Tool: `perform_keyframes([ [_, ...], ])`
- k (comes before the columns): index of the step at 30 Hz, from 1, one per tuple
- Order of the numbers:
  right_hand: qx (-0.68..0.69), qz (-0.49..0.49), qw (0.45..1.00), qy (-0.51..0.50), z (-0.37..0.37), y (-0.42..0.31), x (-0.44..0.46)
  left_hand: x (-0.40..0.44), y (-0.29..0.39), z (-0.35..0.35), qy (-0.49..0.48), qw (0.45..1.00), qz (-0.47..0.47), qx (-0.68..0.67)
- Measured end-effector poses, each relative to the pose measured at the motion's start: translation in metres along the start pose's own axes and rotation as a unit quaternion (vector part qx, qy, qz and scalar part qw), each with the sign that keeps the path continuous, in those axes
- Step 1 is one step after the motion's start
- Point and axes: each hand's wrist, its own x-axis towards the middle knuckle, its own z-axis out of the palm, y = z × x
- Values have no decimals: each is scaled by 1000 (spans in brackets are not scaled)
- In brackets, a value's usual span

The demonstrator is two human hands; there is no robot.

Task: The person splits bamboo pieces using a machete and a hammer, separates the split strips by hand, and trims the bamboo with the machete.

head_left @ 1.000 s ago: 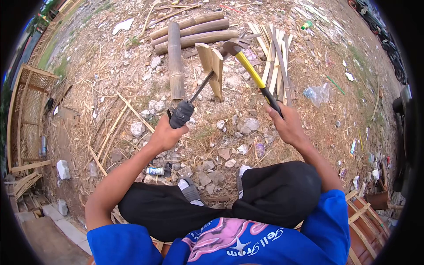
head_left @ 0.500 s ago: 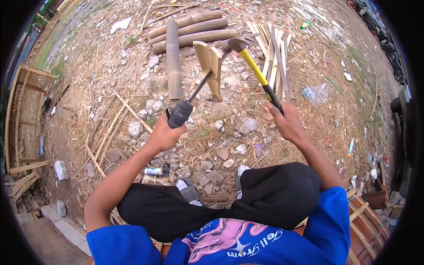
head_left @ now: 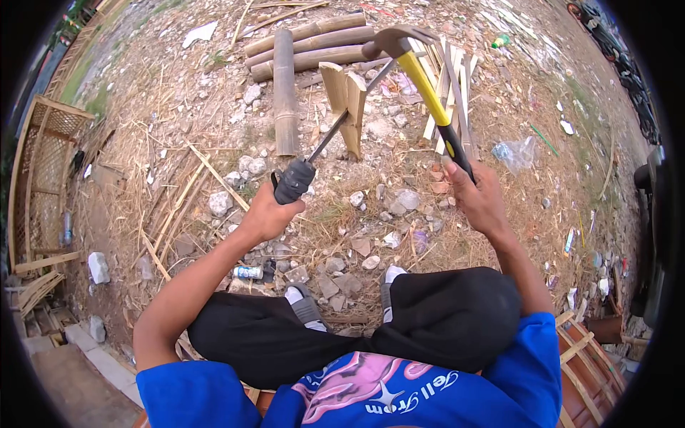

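bamboo (head_left: 354, 103) upright, blade (head_left: 329, 135) aslant forward-right

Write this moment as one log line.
left hand: gripping black handle | right hand: gripping hammer, head up | bamboo: standing, split at top, blade through it

Daylit, dry, stony ground (head_left: 524, 228)

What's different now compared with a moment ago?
The right hand has shifted a little rightward, and the hammer it grips has risen: its head sits higher in the picture and looks larger. Nothing was newly grasped or let go. The left hand still grips the black-wrapped handle, and the blade stays lodged in the upright split bamboo.
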Motion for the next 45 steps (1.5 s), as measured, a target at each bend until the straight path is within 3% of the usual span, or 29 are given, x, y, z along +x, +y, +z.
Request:
perform_keyframes([
  [3,197,-61,978,44,-9,-29,0,1,3,1,-14,1000,0,8],
  [6,252,-194,947,52,4,3,10,2,0,1,1,1000,16,18],
  [7,220,-130,966,31,11,28,6,5,-8,3,10,999,24,26],
  [8,19,-46,998,25,13,46,4,7,-11,4,22,999,33,33],
  [10,-137,15,990,-21,12,47,5,4,-1,2,3,998,4,-61],
  [14,-83,17,996,1,14,32,-2,7,-5,-2,-43,992,-7,-122],
  [18,-25,14,1000,2,5,8,4,5,-5,10,35,998,43,31],
  [26,-55,81,995,-14,9,31,-2,-5,22,11,6,999,-4,39],
  [31,158,-29,986,48,-9,-24,-4,-5,27,11,6,1000,19,22],
  [34,215,-134,967,16,-7,-3,-6,-4,24,12,11,1000,18,21],
  [35,203,-93,974,31,4,17,-8,-5,23,12,14,999,17,25],
  [38,-117,23,992,-36,7,55,-6,-5,25,11,-8,1000,-5,6],
  [41,-63,68,996,-9,3,10,0,0,16,9,-3,1000,17,-3],
  [45,98,17,995,-14,-9,-7,1,0,15,10,0,1000,-5,22],
])
